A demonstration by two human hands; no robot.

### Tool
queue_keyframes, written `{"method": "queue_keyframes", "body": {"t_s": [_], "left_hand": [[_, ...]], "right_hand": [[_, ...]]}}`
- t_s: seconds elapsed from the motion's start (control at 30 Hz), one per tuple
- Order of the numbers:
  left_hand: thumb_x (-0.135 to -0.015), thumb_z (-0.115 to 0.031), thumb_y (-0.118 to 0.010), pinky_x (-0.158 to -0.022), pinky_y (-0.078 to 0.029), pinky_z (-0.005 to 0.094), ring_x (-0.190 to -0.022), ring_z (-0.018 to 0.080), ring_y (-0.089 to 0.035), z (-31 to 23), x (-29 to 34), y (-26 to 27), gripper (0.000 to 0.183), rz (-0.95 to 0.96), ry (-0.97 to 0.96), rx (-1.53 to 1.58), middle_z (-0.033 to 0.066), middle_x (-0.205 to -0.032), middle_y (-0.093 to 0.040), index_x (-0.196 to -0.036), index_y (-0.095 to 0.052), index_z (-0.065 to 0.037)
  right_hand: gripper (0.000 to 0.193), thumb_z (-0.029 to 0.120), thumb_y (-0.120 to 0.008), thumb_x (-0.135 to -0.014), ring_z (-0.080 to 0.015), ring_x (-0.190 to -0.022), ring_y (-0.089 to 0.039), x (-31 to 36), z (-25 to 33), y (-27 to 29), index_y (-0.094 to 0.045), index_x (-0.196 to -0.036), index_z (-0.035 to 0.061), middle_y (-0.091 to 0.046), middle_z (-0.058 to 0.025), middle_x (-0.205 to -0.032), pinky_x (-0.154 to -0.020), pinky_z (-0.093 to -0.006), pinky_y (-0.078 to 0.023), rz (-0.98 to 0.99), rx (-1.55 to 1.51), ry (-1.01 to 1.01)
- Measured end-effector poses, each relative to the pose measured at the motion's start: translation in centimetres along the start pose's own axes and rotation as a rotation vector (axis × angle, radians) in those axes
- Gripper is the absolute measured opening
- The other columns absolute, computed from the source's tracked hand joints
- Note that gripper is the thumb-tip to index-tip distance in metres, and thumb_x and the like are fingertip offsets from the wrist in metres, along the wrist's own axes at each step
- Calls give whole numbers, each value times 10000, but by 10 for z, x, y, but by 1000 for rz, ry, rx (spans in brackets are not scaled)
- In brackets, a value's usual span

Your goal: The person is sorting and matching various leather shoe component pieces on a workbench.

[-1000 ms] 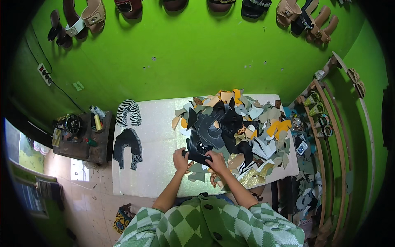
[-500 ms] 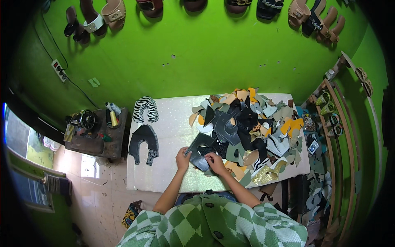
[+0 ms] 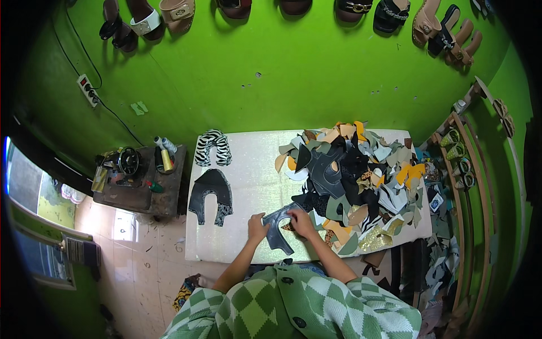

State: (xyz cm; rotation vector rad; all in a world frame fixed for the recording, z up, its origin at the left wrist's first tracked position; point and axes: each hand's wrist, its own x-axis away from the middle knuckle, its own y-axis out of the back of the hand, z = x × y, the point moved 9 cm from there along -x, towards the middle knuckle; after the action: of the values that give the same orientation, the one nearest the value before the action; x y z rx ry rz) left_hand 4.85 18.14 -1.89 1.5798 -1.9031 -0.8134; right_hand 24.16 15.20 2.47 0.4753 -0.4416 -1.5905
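In front of me is a dark grey U-shaped piece of leather-like material (image 3: 275,233), its curved cut-out facing right. My left hand (image 3: 258,227) pinches its left edge near the upper corner. My right hand (image 3: 302,222) is closed at its upper right part, the fingertips partly blurred over the material. On the table's left side lie a black U-shaped piece (image 3: 210,183) with a speckled inner layer and, behind it, a zebra-striped U-shaped piece (image 3: 213,141).
A big heap of colourful material scraps (image 3: 361,192) covers the right of the pale table (image 3: 243,164). At left stands a sewing machine (image 3: 125,162) on a dark stand, with thread spools (image 3: 166,160). Sandals (image 3: 232,8) hang along the green wall; a wooden rack (image 3: 466,186) stands right.
The dark piece has been turned, its cut-out now facing right and one arm pointing toward me. My right hand has shifted from its near edge to the upper right part. The view has shifted slightly.
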Motion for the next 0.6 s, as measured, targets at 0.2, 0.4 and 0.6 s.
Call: {"method": "queue_keyframes", "body": {"t_s": [0.2, 0.4, 0.6], "left_hand": [[-624, -130, -755, -835, -456, 381, -958, 314, -552, 22, 5, -11, 489, 39, 180, 136, 172, -999, -578, -1077, -585, -55], [-626, -126, -757, -821, -465, 370, -907, 306, -577, 37, -10, 10, 488, -80, 118, 149, 160, -1002, -589, -1078, -586, -58], [-630, -136, -764, -804, -468, 371, -918, 289, -569, 47, -18, 15, 489, 39, 132, 97, 139, -996, -587, -1073, -569, -66]], "right_hand": [[477, 78, -655, -709, -360, -992, -499, -9, -6, 24, -505, -1161, 55, -449, -192, -1119, -918, -398, -408, -53, 384, -255], [377, 113, -660, -712, -345, -1006, -521, -8, -36, -4, -561, -1067, 34, -506, -168, -1047, -859, -390, -454, 77, 331, -299], [248, 19, -617, -685, -291, -977, -510, -37, 4, 32, -574, -922, 78, -503, -97, -996, -798, -395, -466, -191, 363, -77]]}}
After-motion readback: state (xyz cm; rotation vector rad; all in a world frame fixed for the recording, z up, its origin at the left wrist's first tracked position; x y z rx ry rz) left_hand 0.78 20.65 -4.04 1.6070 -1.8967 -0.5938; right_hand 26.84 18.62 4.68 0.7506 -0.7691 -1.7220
